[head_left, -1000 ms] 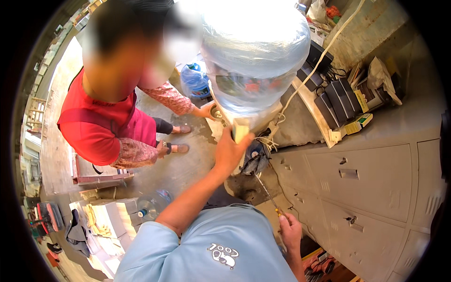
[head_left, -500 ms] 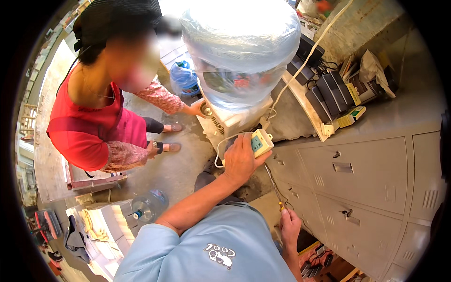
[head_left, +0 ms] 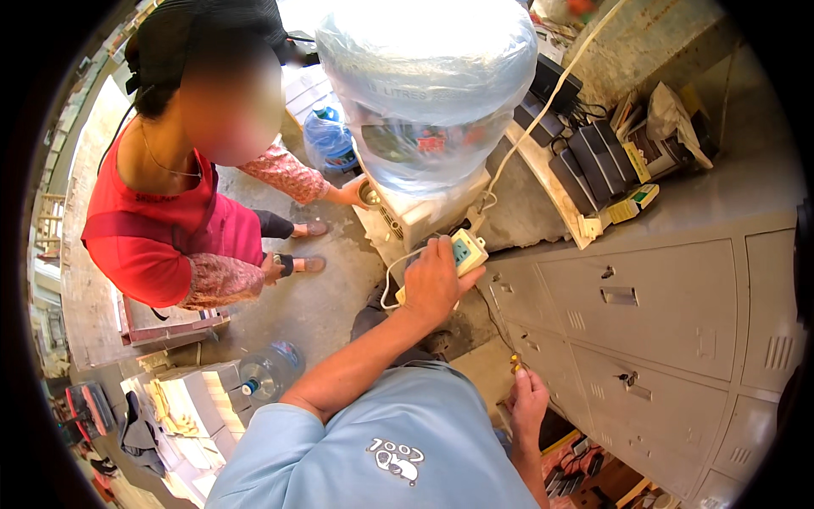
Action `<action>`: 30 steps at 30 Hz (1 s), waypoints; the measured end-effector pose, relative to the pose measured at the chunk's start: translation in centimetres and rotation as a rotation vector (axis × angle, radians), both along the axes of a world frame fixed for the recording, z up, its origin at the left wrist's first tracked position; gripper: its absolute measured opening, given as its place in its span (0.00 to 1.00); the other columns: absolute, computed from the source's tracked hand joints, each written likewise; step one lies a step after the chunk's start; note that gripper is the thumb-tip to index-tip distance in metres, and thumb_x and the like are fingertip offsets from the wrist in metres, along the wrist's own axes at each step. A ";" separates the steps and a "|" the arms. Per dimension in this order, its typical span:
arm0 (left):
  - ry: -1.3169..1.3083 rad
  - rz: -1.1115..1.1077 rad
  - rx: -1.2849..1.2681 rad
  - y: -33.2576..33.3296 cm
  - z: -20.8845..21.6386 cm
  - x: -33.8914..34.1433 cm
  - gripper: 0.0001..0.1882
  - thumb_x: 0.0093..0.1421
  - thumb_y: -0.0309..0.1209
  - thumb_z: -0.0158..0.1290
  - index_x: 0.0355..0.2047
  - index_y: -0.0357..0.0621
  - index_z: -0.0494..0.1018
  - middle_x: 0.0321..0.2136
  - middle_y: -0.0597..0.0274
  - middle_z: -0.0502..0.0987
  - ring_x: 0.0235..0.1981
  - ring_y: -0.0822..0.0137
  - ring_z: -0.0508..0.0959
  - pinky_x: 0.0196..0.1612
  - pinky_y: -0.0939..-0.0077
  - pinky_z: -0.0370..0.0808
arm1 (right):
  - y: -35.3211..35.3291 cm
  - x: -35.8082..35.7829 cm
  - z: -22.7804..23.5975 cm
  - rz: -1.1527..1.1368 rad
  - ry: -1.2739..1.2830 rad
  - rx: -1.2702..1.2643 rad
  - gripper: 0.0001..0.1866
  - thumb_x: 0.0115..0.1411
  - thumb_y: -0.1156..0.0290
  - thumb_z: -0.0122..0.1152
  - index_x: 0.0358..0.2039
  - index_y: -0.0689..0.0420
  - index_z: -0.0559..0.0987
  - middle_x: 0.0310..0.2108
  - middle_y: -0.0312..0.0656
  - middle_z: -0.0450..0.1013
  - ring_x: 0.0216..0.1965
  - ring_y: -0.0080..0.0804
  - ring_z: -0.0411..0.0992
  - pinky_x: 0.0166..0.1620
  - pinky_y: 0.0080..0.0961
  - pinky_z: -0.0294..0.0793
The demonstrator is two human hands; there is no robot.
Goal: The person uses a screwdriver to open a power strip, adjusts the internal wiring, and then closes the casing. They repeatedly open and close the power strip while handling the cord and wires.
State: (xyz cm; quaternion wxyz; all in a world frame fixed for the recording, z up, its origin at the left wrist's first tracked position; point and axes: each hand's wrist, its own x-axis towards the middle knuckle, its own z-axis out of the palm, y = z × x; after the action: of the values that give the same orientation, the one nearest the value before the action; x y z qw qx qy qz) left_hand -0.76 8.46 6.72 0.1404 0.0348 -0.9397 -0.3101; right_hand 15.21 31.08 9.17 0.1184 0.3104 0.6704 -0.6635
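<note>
Head cam, L hand [head_left: 431,284] w/ pwr strip [head_left: 467,252], R hand [head_left: 528,399] w/ screwdriver [head_left: 516,362]

Lighting: bright, strongest beyond the left hand [head_left: 431,280], where the plastic-wrapped water-cooler bottle [head_left: 424,76] burns out to white at its top.
Shade: metal lockers [head_left: 653,327] right of the right hand [head_left: 527,400], darkening toward their far edge; dark pocket beside that hand's wrist.
Focus: power strip [head_left: 465,254] in the left-hand grip, fairly crisp; yellow-handled screwdriver [head_left: 515,362] in the right-hand grip, small, shaft hard to make out.
Blur: smooth patch over the co-worker's head [head_left: 222,89], left of and beyond the left-hand grip.
Distortion: fisheye; locker edges bowed; black surround farthest from both hands.
</note>
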 end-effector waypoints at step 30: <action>-0.326 0.445 1.917 -9.2 -3.3 -2.1 0.34 0.67 0.60 0.32 0.56 0.43 0.64 0.41 0.51 0.75 0.41 0.54 0.77 0.45 0.55 0.76 | -1.6 0.0 2.6 0.270 0.241 0.074 0.17 0.64 0.64 0.57 0.41 0.68 0.76 0.18 0.29 0.64 0.18 0.13 0.57 0.21 0.15 0.55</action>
State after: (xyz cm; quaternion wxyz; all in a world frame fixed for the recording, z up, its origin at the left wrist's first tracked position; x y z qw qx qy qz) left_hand -2.88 -0.78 3.41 -0.0229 0.3510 -0.2722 -0.8957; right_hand 15.24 29.52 11.72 0.1137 0.1399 0.7393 -0.6488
